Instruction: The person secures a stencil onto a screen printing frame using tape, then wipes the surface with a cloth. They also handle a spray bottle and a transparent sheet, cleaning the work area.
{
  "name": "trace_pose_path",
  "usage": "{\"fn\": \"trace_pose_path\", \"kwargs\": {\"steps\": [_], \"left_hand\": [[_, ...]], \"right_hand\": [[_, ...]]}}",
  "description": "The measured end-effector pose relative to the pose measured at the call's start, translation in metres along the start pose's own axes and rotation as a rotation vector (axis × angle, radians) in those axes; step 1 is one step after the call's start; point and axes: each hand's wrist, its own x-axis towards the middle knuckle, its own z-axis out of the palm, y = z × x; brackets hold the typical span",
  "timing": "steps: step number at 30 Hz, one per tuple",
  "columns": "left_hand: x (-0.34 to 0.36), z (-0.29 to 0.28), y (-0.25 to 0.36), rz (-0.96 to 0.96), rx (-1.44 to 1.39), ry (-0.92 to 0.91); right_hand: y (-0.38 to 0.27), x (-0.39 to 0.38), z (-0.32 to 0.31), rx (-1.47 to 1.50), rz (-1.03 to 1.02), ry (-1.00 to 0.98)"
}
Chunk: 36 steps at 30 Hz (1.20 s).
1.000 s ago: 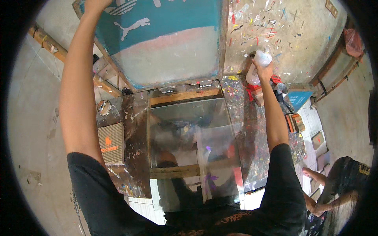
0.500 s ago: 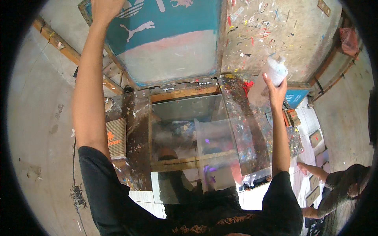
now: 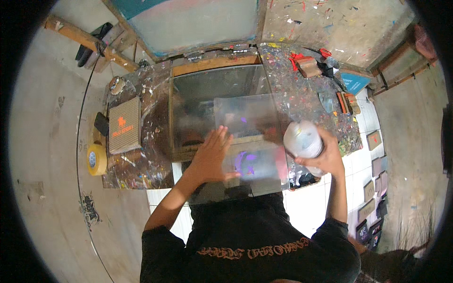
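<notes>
My left hand [image 3: 210, 155] lies flat with fingers spread on a glass panel [image 3: 196, 92] set over a wooden-edged opening in the table. Beside its fingers, a clear sheet [image 3: 257, 104] rests on the glass, with a purple print [image 3: 246, 162] near its lower part. In my right hand [image 3: 331, 153] is a whitish plastic bottle [image 3: 302, 138], held tilted above the right edge of the glass. Beyond the glass, a framed printing screen [image 3: 193, 28] with teal and pale areas stands raised; its upper part is out of view.
On the paint-stained table [image 3: 158, 118] lie a corrugated board [image 3: 125, 129] with an orange print, a yellow tape roll [image 3: 96, 159], red-handled scissors [image 3: 324, 52] and a wooden block [image 3: 308, 67]. Several small printed pieces [image 3: 365, 211] line the right floor. Another person [image 3: 391, 264] appears blurred at lower right.
My left hand has come down from the raised screen onto the glass. My right hand has brought the bottle from the far right back toward me. The view has shifted down.
</notes>
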Motion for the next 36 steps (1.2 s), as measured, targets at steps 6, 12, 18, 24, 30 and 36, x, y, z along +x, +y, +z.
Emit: {"fn": "trace_pose_path", "kwargs": {"steps": [6,12,18,24,30,36], "left_hand": [[-0.032,0.018,-0.013,-0.026,0.063,0.000],[-0.039,0.025,-0.021,-0.044,0.057,-0.021],[-0.041,0.028,-0.025,-0.023,0.055,0.023],[-0.042,0.030,-0.026,-0.016,0.051,0.051],[-0.043,0.032,-0.028,-0.025,0.041,0.054],[-0.042,0.032,-0.028,-0.025,0.040,0.055]], "right_hand": [[-0.005,-0.026,0.026,-0.161,0.045,-0.257],[0.001,-0.029,0.041,-0.281,0.008,-0.406],[-0.001,-0.026,0.050,-0.464,-0.007,-0.453],[-0.008,-0.017,0.048,-0.404,-0.012,-0.428],[-0.007,0.018,0.041,-0.242,0.024,-0.334],[0.024,0.058,0.046,-0.345,-0.052,-0.235]]}}
